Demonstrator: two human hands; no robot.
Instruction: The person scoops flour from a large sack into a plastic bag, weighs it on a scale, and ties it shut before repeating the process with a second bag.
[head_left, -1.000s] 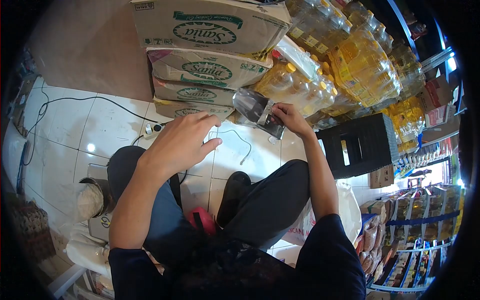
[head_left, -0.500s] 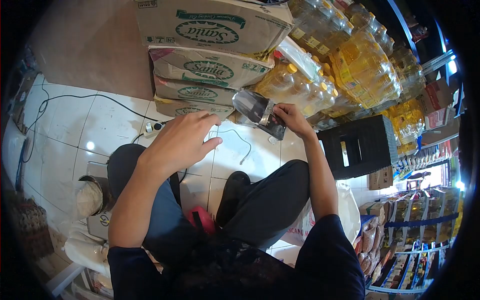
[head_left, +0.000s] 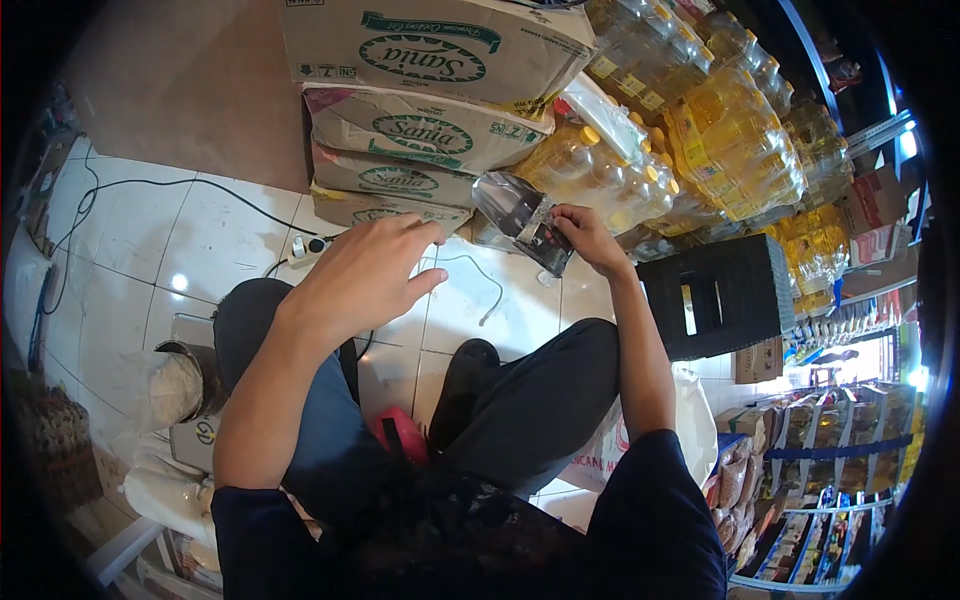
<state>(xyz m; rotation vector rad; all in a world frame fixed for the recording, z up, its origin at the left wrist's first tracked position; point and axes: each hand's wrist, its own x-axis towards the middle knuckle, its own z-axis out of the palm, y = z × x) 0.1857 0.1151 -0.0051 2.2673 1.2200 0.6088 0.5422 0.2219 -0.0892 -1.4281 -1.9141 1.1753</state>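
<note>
My right hand is closed on a shiny, dark scoop-like metal piece, with thumb and fingers pinching a narrow band across it. Its rounded, mirror-like end points up and left, toward the cartons. My left hand hovers over the tiled floor with nothing in it, thumb and fingers apart, a little to the left of the scoop. Beside my left knee stands a metal container with a clear bag of pale contents in it.
Stacked cooking-oil cartons rise ahead, with packs of yellow oil bottles to their right. A black plastic crate stands beside my right arm. A cable and a white power socket lie on the floor.
The scoop has turned slightly in my right hand and shifted a little to the right. My left hand stays almost where it was.
</note>
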